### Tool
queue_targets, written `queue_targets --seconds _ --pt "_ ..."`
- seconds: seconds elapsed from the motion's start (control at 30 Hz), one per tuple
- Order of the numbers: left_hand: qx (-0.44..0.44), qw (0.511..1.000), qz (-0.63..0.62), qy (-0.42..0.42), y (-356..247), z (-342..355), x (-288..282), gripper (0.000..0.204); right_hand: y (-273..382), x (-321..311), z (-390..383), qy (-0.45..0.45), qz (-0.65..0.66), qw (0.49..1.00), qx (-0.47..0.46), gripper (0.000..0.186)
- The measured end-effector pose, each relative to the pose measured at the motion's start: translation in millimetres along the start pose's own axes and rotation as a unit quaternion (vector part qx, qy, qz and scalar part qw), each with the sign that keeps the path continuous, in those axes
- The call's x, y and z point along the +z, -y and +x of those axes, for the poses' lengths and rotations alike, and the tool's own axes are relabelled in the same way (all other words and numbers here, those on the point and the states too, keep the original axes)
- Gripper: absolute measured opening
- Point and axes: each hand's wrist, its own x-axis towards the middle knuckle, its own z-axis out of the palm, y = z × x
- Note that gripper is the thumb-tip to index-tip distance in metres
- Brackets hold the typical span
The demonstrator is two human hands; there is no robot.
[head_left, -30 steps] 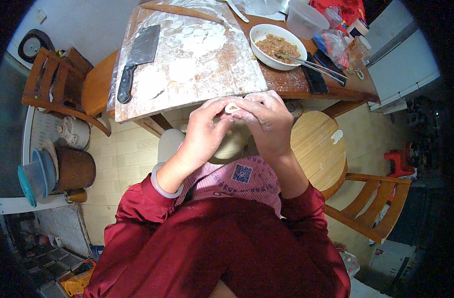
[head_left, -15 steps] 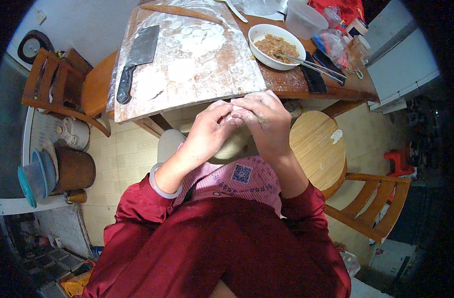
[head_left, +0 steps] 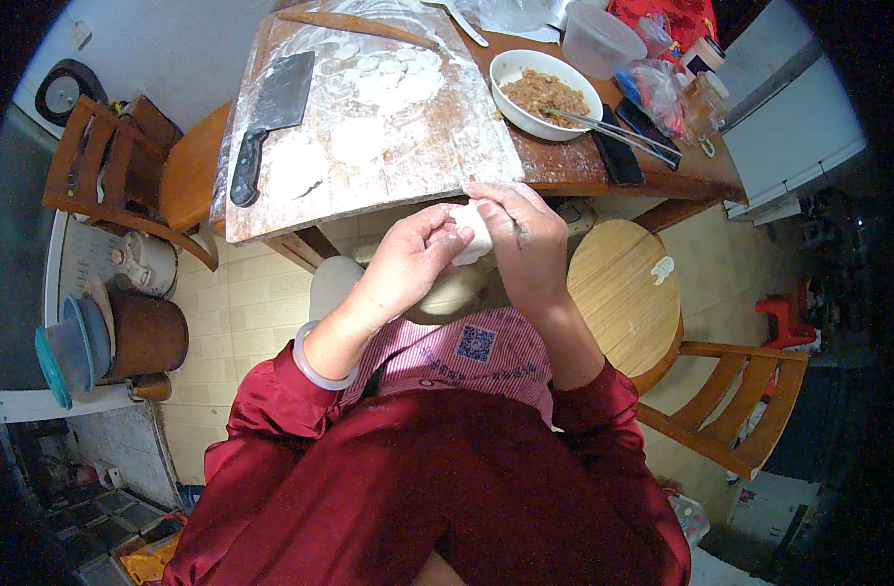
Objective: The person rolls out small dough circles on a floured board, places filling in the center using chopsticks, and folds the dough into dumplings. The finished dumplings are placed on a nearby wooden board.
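Note:
Close to the near edge of a floured wooden board (head_left: 418, 161), a white dough dumpling (head_left: 474, 236) is held between my two hands. My left hand (head_left: 413, 256) is closed on its left side, with the thumb pressing on the dough. From the other side my right hand (head_left: 528, 239) grips the dumpling, its fingers curled over the top and dusted with flour. Flat dough wrappers (head_left: 357, 141) lie on the board, with several small dough pieces (head_left: 393, 68) farther back. A white bowl (head_left: 510, 112) of minced filling (head_left: 545, 93) stands right of the board, chopsticks (head_left: 623, 132) resting in it.
A cleaver (head_left: 283, 93) lies on the board's left side and a wooden rolling pin (head_left: 359, 26) across its far end. Behind the bowl are a clear plastic tub (head_left: 603, 39) and bags (head_left: 652, 88). A round wooden stool (head_left: 623, 293) and a chair (head_left: 725, 400) stand at right.
My fingers have loosened and shifted around the dough, so more of the white dumpling shows between my hands. Both hands stay in nearly the same place.

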Motion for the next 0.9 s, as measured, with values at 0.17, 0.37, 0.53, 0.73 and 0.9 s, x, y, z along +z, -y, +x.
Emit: queue_targets --seconds 0.17,0.37,0.53,0.73,0.9 --pt "-0.003 0.997 -0.079 0.002 2 1 8 0.022 -1 -3 -2 0.067 -0.031 0.997 -0.036 0.011" --pt "-0.005 0.994 -0.109 -0.027 2 0 11 0.029 -2 4 -4 0.004 -0.015 1.0 -0.002 0.006" --pt "-0.028 0.991 -0.132 0.018 3 0 9 0.033 -4 2 -5 0.024 -0.044 0.998 -0.045 0.006" --pt "-0.007 0.984 -0.178 -0.014 5 0 12 0.037 -5 2 -7 0.01 -0.059 0.998 0.01 0.006" --pt "0.017 0.984 -0.176 -0.037 9 1 13 0.039 -4 3 -8 -0.037 -0.037 0.998 0.031 0.008"
